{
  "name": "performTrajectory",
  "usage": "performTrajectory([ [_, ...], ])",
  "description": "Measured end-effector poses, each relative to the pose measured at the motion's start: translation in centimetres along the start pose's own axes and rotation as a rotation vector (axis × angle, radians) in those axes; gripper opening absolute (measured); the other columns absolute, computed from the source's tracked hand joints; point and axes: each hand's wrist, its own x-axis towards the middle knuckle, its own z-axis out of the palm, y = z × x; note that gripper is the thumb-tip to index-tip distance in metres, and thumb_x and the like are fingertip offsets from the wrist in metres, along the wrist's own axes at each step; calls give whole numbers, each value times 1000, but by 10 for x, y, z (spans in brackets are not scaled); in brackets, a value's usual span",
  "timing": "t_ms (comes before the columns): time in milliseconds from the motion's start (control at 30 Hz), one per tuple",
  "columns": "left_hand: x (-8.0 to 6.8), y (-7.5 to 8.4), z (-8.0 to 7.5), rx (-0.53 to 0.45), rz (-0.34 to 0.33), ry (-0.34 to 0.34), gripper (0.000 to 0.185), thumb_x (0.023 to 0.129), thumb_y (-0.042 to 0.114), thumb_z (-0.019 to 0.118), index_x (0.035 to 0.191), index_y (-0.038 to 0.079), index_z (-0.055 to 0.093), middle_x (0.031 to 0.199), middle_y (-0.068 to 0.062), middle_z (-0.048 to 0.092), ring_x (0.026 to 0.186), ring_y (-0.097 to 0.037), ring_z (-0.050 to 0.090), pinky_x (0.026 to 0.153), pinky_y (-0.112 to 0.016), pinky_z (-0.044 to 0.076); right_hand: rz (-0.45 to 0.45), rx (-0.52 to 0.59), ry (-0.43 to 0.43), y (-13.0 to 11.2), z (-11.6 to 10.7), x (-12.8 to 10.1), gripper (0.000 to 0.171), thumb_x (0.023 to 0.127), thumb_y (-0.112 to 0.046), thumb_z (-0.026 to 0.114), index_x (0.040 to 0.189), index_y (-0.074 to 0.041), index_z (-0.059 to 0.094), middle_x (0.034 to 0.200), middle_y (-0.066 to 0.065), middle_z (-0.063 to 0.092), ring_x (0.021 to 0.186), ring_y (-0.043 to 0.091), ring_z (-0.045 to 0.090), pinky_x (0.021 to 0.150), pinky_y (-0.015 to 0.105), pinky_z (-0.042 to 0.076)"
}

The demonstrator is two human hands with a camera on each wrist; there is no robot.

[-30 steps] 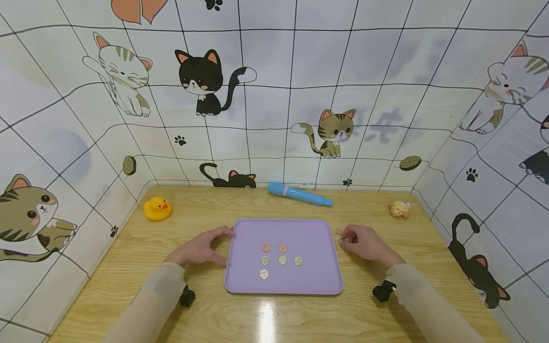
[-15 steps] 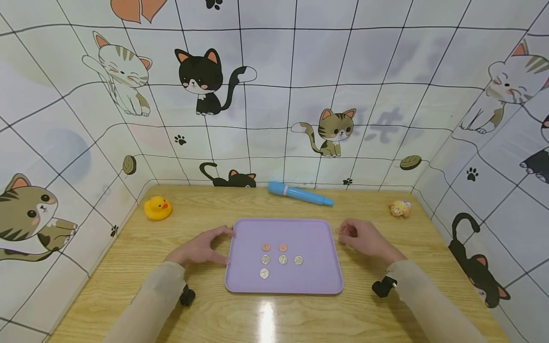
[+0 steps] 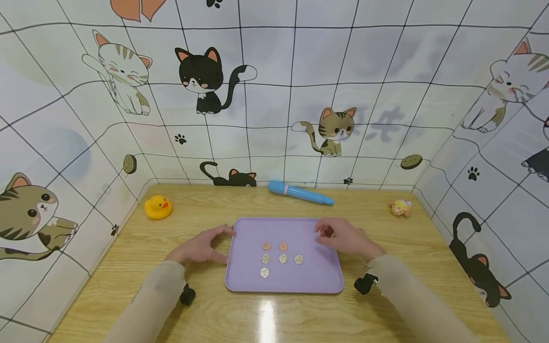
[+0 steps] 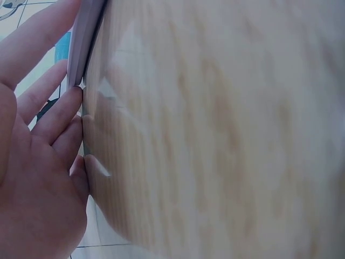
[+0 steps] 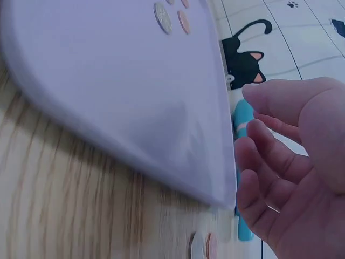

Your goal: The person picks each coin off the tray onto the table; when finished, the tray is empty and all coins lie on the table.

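The right hand moves left from the bare bench beside the purple tray to a spot above the tray's far right corner. Its curled fingers now sit over the purple surface, nearer the six coins than a second ago.

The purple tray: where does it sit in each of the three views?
Head view: the purple tray lies mid-table, between the left hand and the right hand.
Left wrist view: only its edge shows at top left, against the fingers.
Right wrist view: its surface fills the upper left.
Shared landmark: the blue pen, seen past the tray in the right wrist view.
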Motion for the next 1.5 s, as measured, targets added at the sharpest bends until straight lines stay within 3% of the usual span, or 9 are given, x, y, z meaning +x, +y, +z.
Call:
performTrajectory([
  [167, -1, 1, 0, -5, 9, 6, 70, 79, 32, 94, 140, 30, 60, 171, -14, 31, 159, -44, 19, 126, -70, 12, -26, -19, -74, -10, 12, 13, 15, 97, -11, 74, 110, -5, 70, 87, -5, 67, 79, 11, 60, 70, 26, 54],
  [533, -1, -1, 2, -5, -12, 0, 71, 78, 33, 94, 140, 33, 60, 172, -10, 31, 159, -41, 20, 127, -67, 13, -107, -108, -105, -23, 35, 37, 15, 93, -14, 79, 107, -12, 74, 90, -11, 70, 84, 5, 63, 76, 26, 56],
  [767, -2, -2, 1, -5, 3, 9, 71, 79, 33, 94, 141, 30, 60, 171, -12, 31, 159, -43, 19, 126, -69, 12, -100, -75, -172, -34, 43, 48, 14, 94, -14, 77, 108, -13, 74, 96, -7, 71, 90, 9, 64, 83, 30, 56],
  [1200, 1, -5, 2, -22, 5, 7, 70, 77, 34, 95, 138, 34, 60, 171, -10, 31, 159, -41, 20, 126, -68, 12, -130, -73, -231, -40, 53, 60, 11, 94, -13, 76, 105, -13, 74, 86, -7, 65, 78, 10, 57, 73, 27, 50],
  [1500, 2, -6, 1, -29, 5, 6, 70, 78, 33, 94, 139, 33, 60, 172, -11, 30, 159, -42, 18, 126, -69, 11, -123, -129, -247, -41, 55, 64, 8, 97, -17, 76, 104, -14, 74, 90, -2, 66, 83, 15, 59, 76, 28, 50],
])
